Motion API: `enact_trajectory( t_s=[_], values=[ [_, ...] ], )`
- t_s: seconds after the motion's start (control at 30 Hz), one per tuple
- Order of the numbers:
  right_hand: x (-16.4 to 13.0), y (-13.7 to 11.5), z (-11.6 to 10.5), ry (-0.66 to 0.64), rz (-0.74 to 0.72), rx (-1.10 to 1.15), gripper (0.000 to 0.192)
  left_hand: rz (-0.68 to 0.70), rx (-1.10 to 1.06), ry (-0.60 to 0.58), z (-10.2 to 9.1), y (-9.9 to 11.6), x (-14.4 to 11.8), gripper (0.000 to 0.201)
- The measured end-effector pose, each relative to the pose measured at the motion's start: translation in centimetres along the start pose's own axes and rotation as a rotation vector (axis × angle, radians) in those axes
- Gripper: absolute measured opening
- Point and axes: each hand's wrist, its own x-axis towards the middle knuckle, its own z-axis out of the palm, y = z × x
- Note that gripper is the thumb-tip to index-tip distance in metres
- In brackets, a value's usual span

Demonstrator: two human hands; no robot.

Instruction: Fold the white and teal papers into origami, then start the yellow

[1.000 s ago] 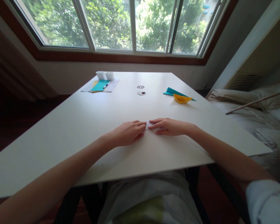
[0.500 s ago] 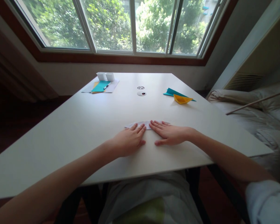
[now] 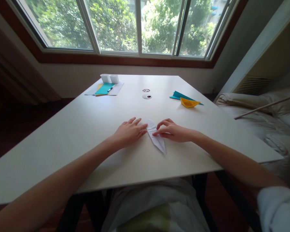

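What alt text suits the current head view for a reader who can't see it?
A person's right hand touches a narrow folded white paper lying aslant on a white table, the left hand spread at the paper's left edge. Beyond, a yellow paper boat and a teal folded paper sit at right; a pen lies on overlapping sheets at left.

The right grip [image 3: 175, 131] touches folded white paper [image 3: 158, 141] on the table [image 3: 99, 120].

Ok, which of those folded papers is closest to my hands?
The white folded paper, lying between your left hand and right hand. The yellow folded boat and teal folded paper lie farther away, toward the right.
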Motion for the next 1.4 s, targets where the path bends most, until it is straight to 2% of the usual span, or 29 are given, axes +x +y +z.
enact_trajectory(
  t_s=[0.23,0.4,0.53,0.6,0.97,1.23,1.3,1.4],
  values=[
    [1.0,0.1,1.0,0.127,0.007,0.016,0.022,-0.092,-0.126,0.047,1.5,0.7,0.9,0.048],
    [1.3,0.3,1.6,0.244,0.184,-0.017,0.017,-0.161,-0.204,0.053,1.6,0.4,1.4,0.058],
    [1.3,1.1,2.0,0.283,0.347,-0.072,0.047,-0.184,-0.237,0.078,1.8,0.0,1.7,0.060],
    [1.3,1.5,2.1,0.264,0.374,-0.075,0.053,-0.171,-0.251,0.105,1.9,-0.1,1.8,0.058],
    [1.4,1.6,1.8,0.294,0.386,0.041,0.046,-0.105,-0.360,0.225,2.6,-0.5,2.3,0.055],
    [1.6,1.6,1.9,0.327,0.416,0.085,0.061,-0.024,-0.473,0.336,2.6,-0.3,2.5,0.030],
    [1.6,1.7,1.9,0.327,0.406,0.080,0.056,0.006,-0.471,0.352,2.7,-0.3,2.5,0.024],
    [1.5,1.6,1.9,0.323,0.361,0.075,0.038,0.029,-0.452,0.376,2.6,-0.3,2.4,0.020]
  ],
)
